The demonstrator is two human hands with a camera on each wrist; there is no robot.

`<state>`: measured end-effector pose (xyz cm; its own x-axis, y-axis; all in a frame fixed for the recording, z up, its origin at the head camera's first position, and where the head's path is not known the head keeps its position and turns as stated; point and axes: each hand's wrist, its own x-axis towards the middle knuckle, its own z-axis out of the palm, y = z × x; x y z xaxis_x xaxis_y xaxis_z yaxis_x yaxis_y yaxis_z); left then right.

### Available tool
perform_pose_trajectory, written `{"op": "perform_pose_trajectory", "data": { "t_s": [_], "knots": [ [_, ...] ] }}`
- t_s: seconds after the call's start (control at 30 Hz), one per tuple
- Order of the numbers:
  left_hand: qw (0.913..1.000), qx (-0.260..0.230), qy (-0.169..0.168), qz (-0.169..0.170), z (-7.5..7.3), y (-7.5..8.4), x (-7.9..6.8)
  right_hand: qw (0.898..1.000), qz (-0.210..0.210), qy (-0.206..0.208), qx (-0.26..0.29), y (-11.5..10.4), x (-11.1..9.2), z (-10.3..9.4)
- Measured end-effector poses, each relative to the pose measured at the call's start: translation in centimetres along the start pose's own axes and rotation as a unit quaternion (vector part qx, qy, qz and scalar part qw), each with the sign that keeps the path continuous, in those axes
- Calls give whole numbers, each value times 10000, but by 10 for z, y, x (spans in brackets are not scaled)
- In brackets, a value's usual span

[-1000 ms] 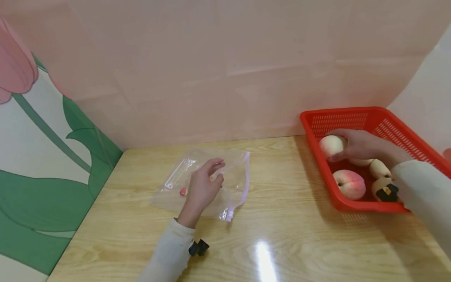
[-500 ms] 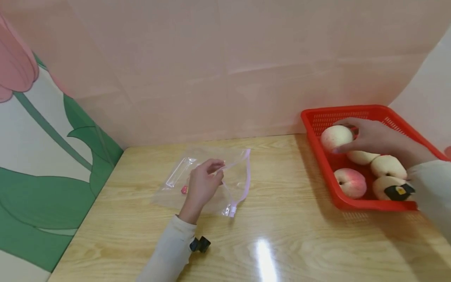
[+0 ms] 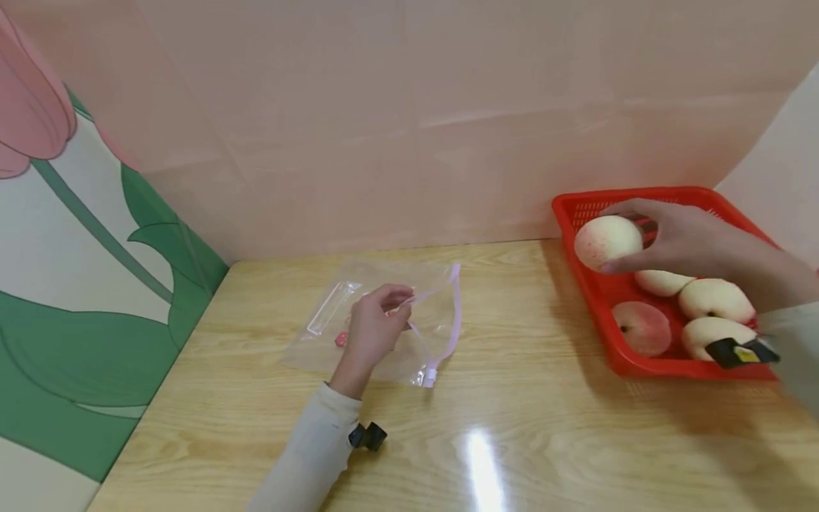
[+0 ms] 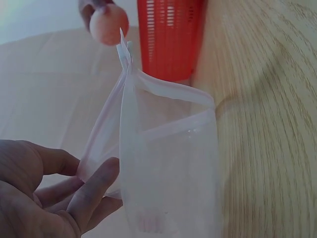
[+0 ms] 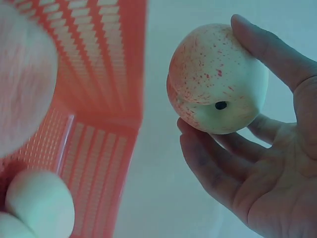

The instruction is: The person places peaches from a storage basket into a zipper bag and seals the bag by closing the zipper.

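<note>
My right hand [image 3: 678,238] grips a pale peach [image 3: 608,243] with pink speckles, held above the left side of a red plastic basket [image 3: 608,341]. In the right wrist view thumb and fingers wrap the peach [image 5: 218,79], its dark stem hole showing. My left hand [image 3: 376,323] pinches the upper edge of a clear zip bag [image 3: 441,323] between thumb and fingers. The left wrist view shows the bag's mouth [image 4: 173,94] parted, with its pale purple zip strip and slider. The bag lies on the table, its mouth facing the basket.
Inside the basket lie several more peaches, among them a pinker one [image 3: 642,328] at the front left and a pale one [image 3: 716,299] at the right. The wooden table [image 3: 512,398] meets a pink wall covering [image 3: 384,142] at the back.
The right hand has lifted the peach up out of the basket's left part. My left hand keeps its hold on the bag and has barely moved.
</note>
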<state>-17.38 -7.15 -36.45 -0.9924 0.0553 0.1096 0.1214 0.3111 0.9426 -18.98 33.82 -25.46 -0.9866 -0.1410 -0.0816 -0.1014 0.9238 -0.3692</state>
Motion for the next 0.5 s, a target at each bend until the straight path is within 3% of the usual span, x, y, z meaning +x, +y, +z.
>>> {"op": "perform_pose_trajectory", "data": {
  "t_s": [0.23, 0.33, 0.5],
  "knots": [
    [9998, 166, 54, 5, 2, 3, 0, 9995, -89, 81, 280, -8, -7, 11],
    [9964, 738, 234, 341, 4, 2, -1, 9989, -68, 213, 408, -7, -12, 14],
    [9789, 1773, 579, 835, 5, -1, -3, 9970, 75, 209, 743, -9, -20, 15]
  ]
}}
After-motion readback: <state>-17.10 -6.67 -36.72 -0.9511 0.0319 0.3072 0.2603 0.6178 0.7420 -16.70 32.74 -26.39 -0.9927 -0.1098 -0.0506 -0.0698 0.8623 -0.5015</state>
